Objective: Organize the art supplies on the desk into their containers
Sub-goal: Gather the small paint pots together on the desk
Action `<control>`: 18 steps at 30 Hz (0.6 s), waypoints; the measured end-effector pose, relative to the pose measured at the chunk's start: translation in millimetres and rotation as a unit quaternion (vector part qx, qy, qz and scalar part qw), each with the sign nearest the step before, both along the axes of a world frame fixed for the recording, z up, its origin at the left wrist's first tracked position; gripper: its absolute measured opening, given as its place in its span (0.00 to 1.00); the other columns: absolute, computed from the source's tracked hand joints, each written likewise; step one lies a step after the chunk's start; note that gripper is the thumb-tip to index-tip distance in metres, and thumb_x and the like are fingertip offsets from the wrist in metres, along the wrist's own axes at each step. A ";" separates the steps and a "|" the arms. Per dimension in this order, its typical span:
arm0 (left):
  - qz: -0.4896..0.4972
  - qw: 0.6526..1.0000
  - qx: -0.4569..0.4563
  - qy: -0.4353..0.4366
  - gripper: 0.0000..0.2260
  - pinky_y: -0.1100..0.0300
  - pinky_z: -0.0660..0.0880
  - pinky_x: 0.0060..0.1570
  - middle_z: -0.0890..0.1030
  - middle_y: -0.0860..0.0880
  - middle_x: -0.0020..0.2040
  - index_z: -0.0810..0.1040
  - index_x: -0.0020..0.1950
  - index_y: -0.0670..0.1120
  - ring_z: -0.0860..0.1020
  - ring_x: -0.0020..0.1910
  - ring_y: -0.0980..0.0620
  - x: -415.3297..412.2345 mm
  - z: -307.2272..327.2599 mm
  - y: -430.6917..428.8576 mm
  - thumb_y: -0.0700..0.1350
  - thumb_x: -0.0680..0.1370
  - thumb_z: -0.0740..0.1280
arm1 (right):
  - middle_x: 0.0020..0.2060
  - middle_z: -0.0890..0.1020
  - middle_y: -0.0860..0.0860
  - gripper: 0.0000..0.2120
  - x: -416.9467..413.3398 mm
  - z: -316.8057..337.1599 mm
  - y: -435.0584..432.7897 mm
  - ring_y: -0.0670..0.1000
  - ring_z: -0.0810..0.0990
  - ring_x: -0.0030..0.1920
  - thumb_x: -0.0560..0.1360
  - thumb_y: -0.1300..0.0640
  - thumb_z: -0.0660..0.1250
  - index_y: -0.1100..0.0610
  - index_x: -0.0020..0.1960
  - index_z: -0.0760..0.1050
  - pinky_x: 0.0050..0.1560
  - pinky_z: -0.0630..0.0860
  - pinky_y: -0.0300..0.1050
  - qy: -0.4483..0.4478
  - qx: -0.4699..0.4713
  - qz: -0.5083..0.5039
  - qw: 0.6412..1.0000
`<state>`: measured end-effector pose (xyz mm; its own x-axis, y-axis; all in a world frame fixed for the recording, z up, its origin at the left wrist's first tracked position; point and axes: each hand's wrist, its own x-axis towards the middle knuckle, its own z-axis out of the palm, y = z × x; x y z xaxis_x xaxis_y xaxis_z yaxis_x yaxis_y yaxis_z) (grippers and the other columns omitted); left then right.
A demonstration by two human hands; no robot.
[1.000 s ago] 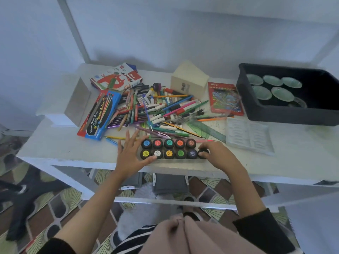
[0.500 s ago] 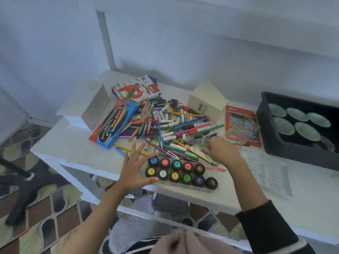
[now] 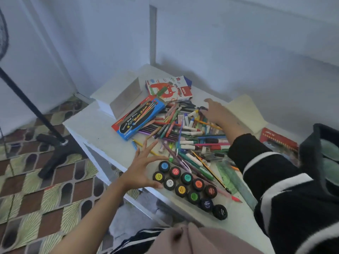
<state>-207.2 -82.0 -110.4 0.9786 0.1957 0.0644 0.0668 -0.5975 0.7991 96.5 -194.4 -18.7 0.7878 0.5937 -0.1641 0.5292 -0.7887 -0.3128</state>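
Reaching farther than half a second ago, the right hand point(image 3: 218, 113) has left the paint pots point(image 3: 187, 178) and now lies over the far side of the pen pile point(image 3: 190, 138), fingers loosely extended. The left hand point(image 3: 141, 167) (fingers splayed wide) touches the pots' left end, near the desk point(image 3: 99, 129) front edge.

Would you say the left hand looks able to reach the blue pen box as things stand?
Probably yes: the left hand is open and empty, and only bare desk and a yellow pencil lie between it and the blue pen box.
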 end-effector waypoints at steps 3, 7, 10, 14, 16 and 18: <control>0.005 1.000 -0.005 0.001 0.34 0.44 0.33 0.69 0.47 0.62 0.77 0.69 0.62 0.73 0.34 0.75 0.56 -1.2 -0.7 -0.6 0.74 0.57 0.69 | 0.68 0.68 0.61 0.23 14.8 -22.9 12.6 0.62 0.68 0.66 0.80 0.52 0.57 0.54 0.73 0.59 0.63 0.66 0.52 0.017 -0.011 0.002 1.000; 0.010 1.000 -0.008 0.008 0.34 0.43 0.33 0.70 0.47 0.63 0.77 0.69 0.63 0.72 0.34 0.75 0.56 -1.1 -1.6 -1.3 0.73 0.57 0.69 | 0.57 0.74 0.61 0.14 16.3 -42.6 17.6 0.61 0.74 0.55 0.78 0.55 0.60 0.61 0.61 0.69 0.52 0.70 0.49 -0.009 0.034 -0.015 0.999; 0.009 1.000 -0.010 0.016 0.34 0.43 0.32 0.70 0.47 0.62 0.77 0.68 0.63 0.73 0.34 0.75 0.56 -2.1 -1.0 -1.1 0.73 0.57 0.69 | 0.54 0.75 0.60 0.11 13.5 -47.8 16.1 0.59 0.75 0.52 0.76 0.58 0.63 0.62 0.57 0.73 0.52 0.72 0.49 -0.040 0.098 -0.042 0.993; 0.007 1.000 -0.012 0.017 0.35 0.43 0.32 0.70 0.48 0.62 0.77 0.68 0.63 0.73 0.34 0.75 0.56 -2.0 -1.1 -1.0 0.74 0.57 0.69 | 0.51 0.77 0.58 0.09 -2.9 -38.5 4.9 0.57 0.76 0.52 0.76 0.57 0.65 0.60 0.54 0.75 0.54 0.74 0.50 -0.036 0.204 -0.056 0.977; 0.005 1.000 -0.010 0.020 0.35 0.44 0.32 0.70 0.48 0.62 0.77 0.68 0.63 0.73 0.34 0.75 0.57 -2.1 -0.7 -1.2 0.74 0.56 0.69 | 0.47 0.79 0.53 0.08 -21.8 -28.3 -8.2 0.53 0.77 0.49 0.76 0.54 0.66 0.58 0.52 0.75 0.52 0.75 0.50 -0.016 0.241 -0.052 0.969; 0.004 1.000 -0.002 0.016 0.36 0.45 0.31 0.70 0.48 0.62 0.77 0.67 0.63 0.73 0.34 0.75 0.58 -2.0 -1.6 -1.2 0.75 0.56 0.68 | 0.43 0.80 0.49 0.07 -46.6 -18.6 -28.5 0.48 0.78 0.44 0.74 0.52 0.68 0.55 0.49 0.75 0.47 0.75 0.44 0.003 0.280 -0.062 0.958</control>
